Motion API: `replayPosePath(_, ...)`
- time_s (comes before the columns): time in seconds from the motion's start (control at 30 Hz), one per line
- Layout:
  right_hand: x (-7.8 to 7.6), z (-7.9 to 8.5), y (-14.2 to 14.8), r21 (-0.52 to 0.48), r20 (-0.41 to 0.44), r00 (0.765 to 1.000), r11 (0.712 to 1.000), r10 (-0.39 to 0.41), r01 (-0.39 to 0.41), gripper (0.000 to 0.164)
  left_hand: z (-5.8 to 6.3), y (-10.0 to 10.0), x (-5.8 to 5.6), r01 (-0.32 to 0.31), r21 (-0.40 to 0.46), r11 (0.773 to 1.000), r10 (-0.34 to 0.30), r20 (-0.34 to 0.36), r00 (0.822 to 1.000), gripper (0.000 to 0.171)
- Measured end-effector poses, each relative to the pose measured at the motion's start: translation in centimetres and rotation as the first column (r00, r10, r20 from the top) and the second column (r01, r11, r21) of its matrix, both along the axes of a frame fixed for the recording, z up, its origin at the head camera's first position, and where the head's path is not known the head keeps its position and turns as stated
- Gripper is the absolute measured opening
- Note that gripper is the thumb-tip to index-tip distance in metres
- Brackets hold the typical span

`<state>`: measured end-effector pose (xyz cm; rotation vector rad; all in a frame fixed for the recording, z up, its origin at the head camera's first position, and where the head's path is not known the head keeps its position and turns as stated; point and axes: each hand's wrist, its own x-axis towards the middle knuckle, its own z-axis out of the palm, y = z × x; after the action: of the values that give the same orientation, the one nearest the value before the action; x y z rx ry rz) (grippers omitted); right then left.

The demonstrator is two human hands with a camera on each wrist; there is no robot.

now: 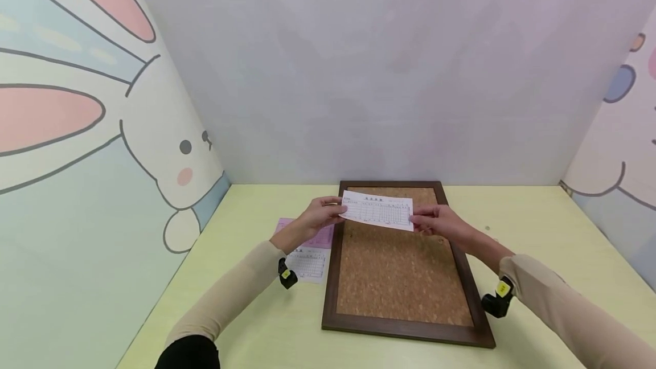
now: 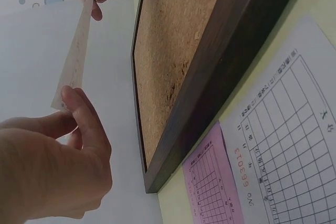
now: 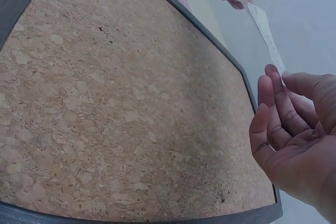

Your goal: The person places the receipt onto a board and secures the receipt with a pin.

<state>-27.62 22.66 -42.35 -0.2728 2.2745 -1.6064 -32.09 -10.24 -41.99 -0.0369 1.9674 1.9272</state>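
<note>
A white printed form (image 1: 378, 209) with a ruled grid is held flat between both hands, over the upper part of a cork board (image 1: 402, 278) in a dark wooden frame. My left hand (image 1: 320, 218) pinches the form's left end between thumb and fingers; the left wrist view shows this left hand (image 2: 68, 150) close up, with the paper (image 2: 79, 61) nearly edge-on. At the opposite end my right hand (image 1: 443, 224) pinches the paper with thumb and index finger. In the right wrist view the other fingers of the right hand (image 3: 299, 124) are loosely bent.
Left of the board, a pink form (image 1: 322, 237) and another white form (image 1: 307, 265) lie on the pale yellow table (image 1: 256, 312), partly covered by the left arm in the head view. A plain wall (image 1: 389, 73) stands behind the table, with painted cartoon walls at both sides.
</note>
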Motion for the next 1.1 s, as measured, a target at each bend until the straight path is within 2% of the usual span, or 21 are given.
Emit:
replayPosePath(0.23, 0.1, -0.8, 0.3, 0.024, 0.007, 1.000, 0.999, -0.024, 0.024, 0.040, -1.0, 0.3, 0.1, 0.028, -0.025, 0.999, -0.027, 0.015, 1.000, 0.037)
replayPosePath(0.53, -0.2, -1.7, 1.0, 0.049, 0.009, 0.999, 0.998, -0.032, 0.032, 0.046, -1.7, 0.7, 0.3, 0.036, -0.048, 0.998, -0.033, 0.061, 0.998, 0.036)
replayPosePath(0.73, -0.4, -1.8, 1.6, 0.088, -0.014, 1.000, 0.996, -0.026, 0.027, 0.046, -1.5, 1.0, 0.5, 0.034, -0.051, 0.998, -0.029, 0.089, 0.996, 0.035)
replayPosePath(1.1, -0.1, -2.5, 1.6, 0.081, 0.024, 0.997, 0.995, -0.068, 0.066, 0.047, -1.9, 1.3, 0.5, 0.024, -0.058, 0.998, -0.018, 0.114, 0.993, 0.034)
